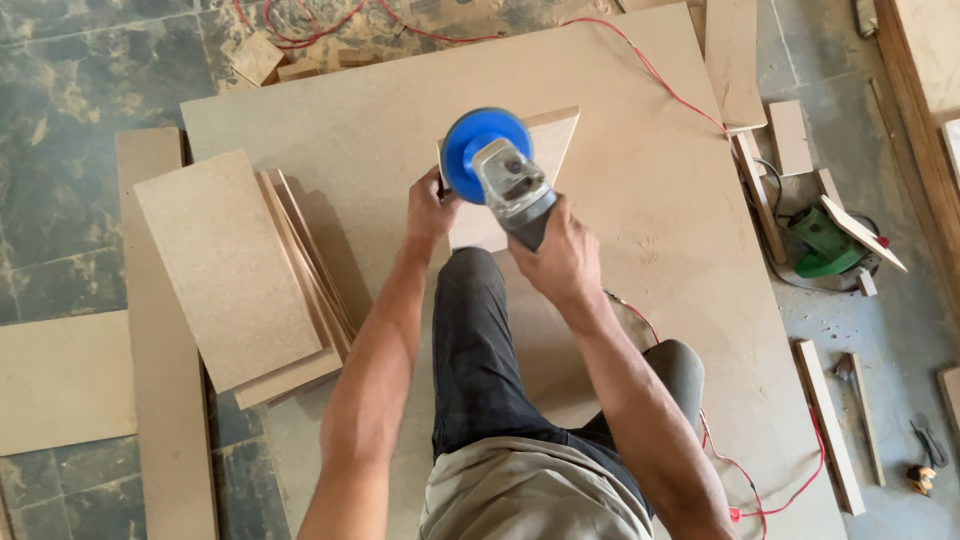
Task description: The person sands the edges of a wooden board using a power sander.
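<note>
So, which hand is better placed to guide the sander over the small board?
The right hand: it already grips the sander. The left hand holds the small board's edge.

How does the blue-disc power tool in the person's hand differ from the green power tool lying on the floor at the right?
The blue-disc tool is gripped by the right hand and held over a small board that the left hand steadies; the green tool lies untouched on the floor. The first has a grey body and round blue disc; the second is green, partly covered by a wood offcut. Both are handheld power tools.
</note>
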